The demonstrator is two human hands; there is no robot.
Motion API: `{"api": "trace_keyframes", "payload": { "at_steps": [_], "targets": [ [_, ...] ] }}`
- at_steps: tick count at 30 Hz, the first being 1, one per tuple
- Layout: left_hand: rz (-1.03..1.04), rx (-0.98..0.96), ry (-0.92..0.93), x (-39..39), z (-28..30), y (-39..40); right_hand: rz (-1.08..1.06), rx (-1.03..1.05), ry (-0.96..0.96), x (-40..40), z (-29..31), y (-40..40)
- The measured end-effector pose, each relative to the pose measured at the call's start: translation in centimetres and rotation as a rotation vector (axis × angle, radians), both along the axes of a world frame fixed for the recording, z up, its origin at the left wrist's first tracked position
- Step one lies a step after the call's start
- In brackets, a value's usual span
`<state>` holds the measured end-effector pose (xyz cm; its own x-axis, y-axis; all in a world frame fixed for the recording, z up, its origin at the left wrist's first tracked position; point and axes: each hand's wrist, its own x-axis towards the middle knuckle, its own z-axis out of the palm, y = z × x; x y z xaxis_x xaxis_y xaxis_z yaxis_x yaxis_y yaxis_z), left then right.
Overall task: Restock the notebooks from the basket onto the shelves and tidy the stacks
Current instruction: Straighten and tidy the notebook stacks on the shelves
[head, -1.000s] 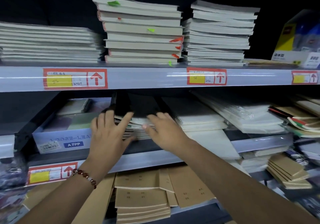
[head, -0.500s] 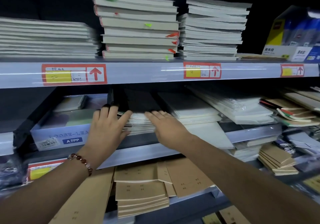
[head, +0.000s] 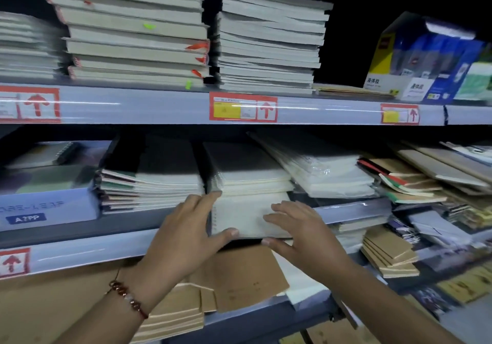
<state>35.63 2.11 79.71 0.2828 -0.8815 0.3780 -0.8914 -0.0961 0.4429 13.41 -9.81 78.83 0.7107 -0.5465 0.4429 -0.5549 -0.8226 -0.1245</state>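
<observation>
Nearest, the left hand (head: pixel 186 226) sits at the left front corner of a cream spiral-bound notebook (head: pixel 245 217) that juts out over the shelf lip: fingers lie along its spiral edge and the thumb hooks under the front edge, so it grips the book. The right hand (head: pixel 300 233) lies just right of it with straight fingers spread flat on the cover and the thumb under the front edge, pressing more than clasping. Holding both front corners this way lets the book be squared and slid back, which looks like the tidying part of the job.

Just beyond the hands, that notebook is the lowest of the cream notebook stack (head: pixel 247 173). Left of the left hand sits a fanned stack of thin notebooks (head: pixel 151 186), edges uneven, likely next to be straightened. Below the wrists lie kraft-covered notebooks (head: pixel 239 277) on the shelf beneath.

Farther up, past the fingertips, the upper shelf rail (head: pixel 149 106) carries red arrow labels, and above it tall stacks of thick notebooks (head: pixel 133 32).

The basket is nowhere in view. The back of the middle shelf is in shadow, label print is blurred, and the right-hand goods are smeared by motion.
</observation>
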Motion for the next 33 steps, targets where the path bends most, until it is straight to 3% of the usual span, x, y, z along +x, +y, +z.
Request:
{"api": "trace_keyframes", "payload": {
  "at_steps": [4, 10, 19, 33],
  "targets": [
    [0.070, 0.078, -0.090, -1.3, -0.2, -2.3, 0.032, -0.116, -0.016, -2.3, -0.5, -2.5],
    [0.080, 0.071, -0.020, -1.6, -1.3, -2.4, 0.184, -0.174, -0.041, -2.7, -1.6, -4.2],
    [0.181, 0.030, -0.193, -3.7, -1.7, -2.2, 0.250, -0.022, -0.072, -3.4, -2.5, -5.0],
    [0.253, -0.129, -0.168, -5.5, -2.4, -3.8, 0.313, 0.144, -0.336, -3.6, -3.0, -8.0]
  ]
}}
